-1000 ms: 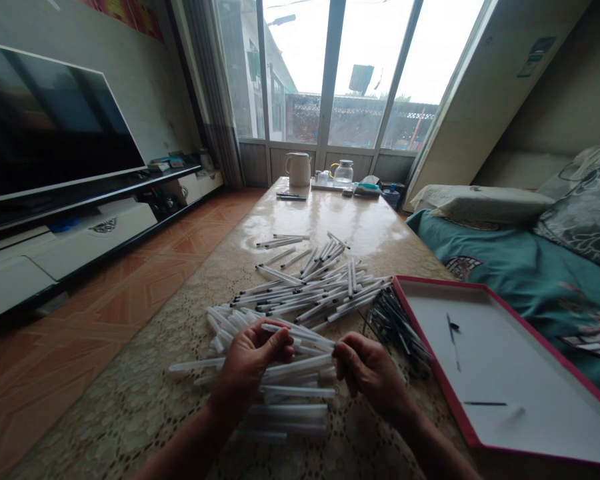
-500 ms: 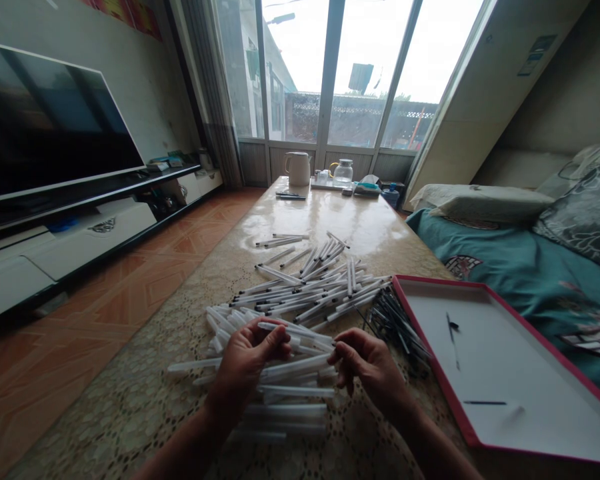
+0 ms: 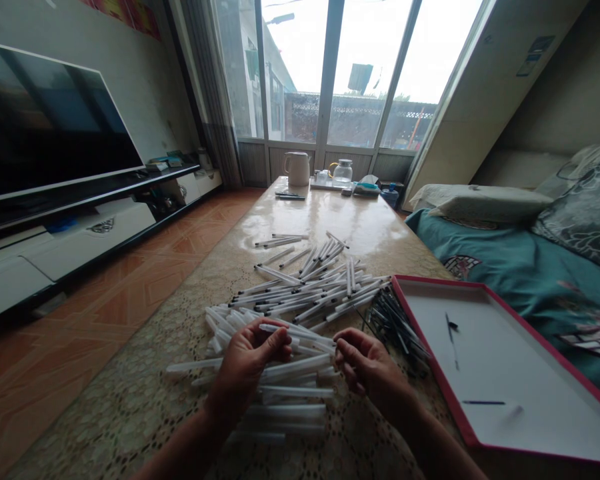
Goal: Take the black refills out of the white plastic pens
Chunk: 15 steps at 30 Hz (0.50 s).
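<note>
My left hand (image 3: 255, 350) is closed around a translucent white pen barrel (image 3: 305, 333), thumb on top, the barrel pointing right. At its right end, my right hand (image 3: 363, 357) pinches with thumb and forefinger; what lies between those fingertips is too small to make out. Under and around both hands lie several loose pen barrels (image 3: 295, 392). Just beyond is a spread pile of white pens with dark ends (image 3: 305, 290). To the right of my right hand rests a heap of thin black refills (image 3: 395, 327), against the box lid.
A shallow red-rimmed box lid (image 3: 460, 427) at the right holds a few slim dark pieces. At the table's far end stand a kettle (image 3: 297, 169), a glass jug (image 3: 343, 173) and a tissue pack (image 3: 367, 187). A sofa (image 3: 490, 247) lines the right side.
My right hand has shifted very slightly right, its fingertips still at the barrel's end. The left hand keeps its hold; the piles look unchanged.
</note>
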### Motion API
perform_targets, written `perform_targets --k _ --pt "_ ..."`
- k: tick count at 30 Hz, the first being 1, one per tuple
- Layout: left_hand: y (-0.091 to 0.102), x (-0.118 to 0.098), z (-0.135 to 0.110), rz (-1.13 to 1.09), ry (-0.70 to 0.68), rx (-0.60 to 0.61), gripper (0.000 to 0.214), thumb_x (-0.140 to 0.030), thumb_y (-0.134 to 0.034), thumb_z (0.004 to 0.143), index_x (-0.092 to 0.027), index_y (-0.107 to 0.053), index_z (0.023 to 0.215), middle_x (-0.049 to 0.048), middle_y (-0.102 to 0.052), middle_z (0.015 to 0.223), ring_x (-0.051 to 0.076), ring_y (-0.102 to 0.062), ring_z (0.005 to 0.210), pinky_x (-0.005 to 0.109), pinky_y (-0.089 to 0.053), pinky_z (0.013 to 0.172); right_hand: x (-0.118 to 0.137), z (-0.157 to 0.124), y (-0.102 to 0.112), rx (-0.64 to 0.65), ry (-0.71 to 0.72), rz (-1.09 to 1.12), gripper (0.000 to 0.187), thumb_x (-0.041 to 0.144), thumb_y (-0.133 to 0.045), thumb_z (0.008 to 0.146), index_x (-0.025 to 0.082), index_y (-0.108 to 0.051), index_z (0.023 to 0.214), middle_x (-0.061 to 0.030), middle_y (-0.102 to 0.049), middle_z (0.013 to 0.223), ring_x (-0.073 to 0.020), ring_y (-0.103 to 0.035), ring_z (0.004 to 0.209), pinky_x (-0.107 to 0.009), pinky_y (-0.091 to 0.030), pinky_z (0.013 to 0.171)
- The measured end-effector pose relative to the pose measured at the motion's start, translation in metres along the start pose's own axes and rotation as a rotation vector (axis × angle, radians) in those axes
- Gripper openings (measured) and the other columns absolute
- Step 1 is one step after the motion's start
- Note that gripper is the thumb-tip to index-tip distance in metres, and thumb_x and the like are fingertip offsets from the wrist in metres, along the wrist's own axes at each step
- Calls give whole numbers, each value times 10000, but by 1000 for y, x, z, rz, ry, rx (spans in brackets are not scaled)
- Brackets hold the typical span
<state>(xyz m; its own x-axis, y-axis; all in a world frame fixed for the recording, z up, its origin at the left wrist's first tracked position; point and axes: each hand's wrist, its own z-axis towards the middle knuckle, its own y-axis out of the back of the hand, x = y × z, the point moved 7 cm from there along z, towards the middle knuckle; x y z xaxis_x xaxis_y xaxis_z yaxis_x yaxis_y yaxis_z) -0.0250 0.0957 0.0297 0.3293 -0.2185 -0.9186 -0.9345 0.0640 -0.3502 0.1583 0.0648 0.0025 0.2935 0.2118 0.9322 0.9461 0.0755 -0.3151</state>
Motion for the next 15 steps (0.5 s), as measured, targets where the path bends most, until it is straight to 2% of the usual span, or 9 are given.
perform_targets --k 4,7,12,15 --pt "-1 1 0 1 9 25 260 -279 -799 615 -125 -657 768 8 -667 589 117 -610 528 217 -508 538 3 -1 1 1 25 -47 312 439 -683 743 156 -552 762 72 -499 574 -5 -311 363 -123 -219 325" --pt "3 -5 1 8 -23 8 242 -260 -790 631 -127 -649 775 -3 -659 586 105 -601 522 199 -495 528 11 0 12 -101 88 -48 312 437 -682 740 161 -537 759 60 -504 593 -19 -341 385 -131 -246 333" --pt "20 -20 4 78 -140 -73 210 -259 -749 684 -158 -638 831 -19 -656 624 110 -611 576 211 -496 588 42 -7 62 -513 304 -105 269 415 -639 755 188 -496 772 44 -522 618 -57 -401 413 -164 -318 364" --pt "19 -28 3 303 -236 -45 169 -262 -717 715 -172 -643 837 -9 -663 698 129 -624 635 232 -493 625 67 -23 94 -817 481 -378 209 385 -566 806 190 -492 818 0 -570 691 -115 -516 520 -228 -426 489"
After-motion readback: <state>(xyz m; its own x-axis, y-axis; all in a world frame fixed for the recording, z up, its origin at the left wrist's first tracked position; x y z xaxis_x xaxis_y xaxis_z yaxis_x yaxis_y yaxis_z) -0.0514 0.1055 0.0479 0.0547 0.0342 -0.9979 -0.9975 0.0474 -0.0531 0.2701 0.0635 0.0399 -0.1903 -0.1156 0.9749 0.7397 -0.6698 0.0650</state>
